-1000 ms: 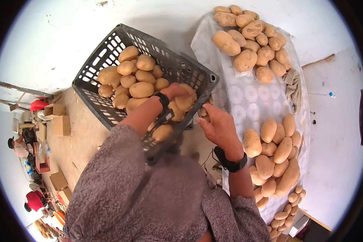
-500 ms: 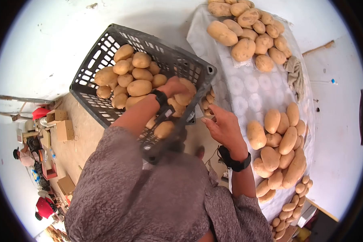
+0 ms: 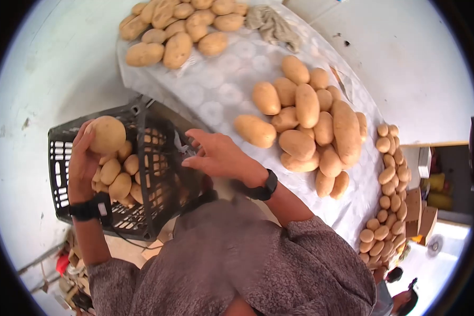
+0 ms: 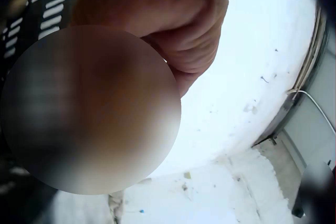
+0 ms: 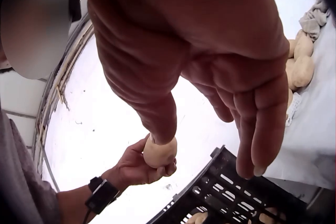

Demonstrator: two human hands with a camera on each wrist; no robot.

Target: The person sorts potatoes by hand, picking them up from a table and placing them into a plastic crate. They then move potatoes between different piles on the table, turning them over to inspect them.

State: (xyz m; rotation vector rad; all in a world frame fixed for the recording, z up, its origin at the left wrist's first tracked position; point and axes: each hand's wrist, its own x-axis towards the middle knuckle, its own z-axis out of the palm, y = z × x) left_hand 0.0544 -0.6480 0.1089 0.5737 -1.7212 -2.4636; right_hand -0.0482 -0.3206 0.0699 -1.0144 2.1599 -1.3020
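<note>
My left hand (image 3: 80,166) grips a large round potato (image 3: 108,135) above the black plastic crate (image 3: 142,179), at its far left side. In the right wrist view that same potato (image 5: 160,153) sits in the fingers, raised over the crate's rim. The left wrist view shows the hand (image 4: 157,16) close up, with a blurred disc over what it holds. My right hand (image 3: 221,155) hangs between the crate and the covered table, its fingers loosely spread and nothing in them. More potatoes (image 3: 120,184) lie inside the crate.
On the white-covered table (image 3: 221,97) lie a pile of large potatoes (image 3: 306,105), another pile (image 3: 179,50) at the far end, and many small ones (image 3: 387,195) along the right. A grey cloth (image 3: 273,25) lies by the far pile. People (image 3: 397,295) are at the lower right.
My left hand has come up out of the crate with a large potato and moved left. The head view has swung right, showing more of the table. The right hand stays empty.
</note>
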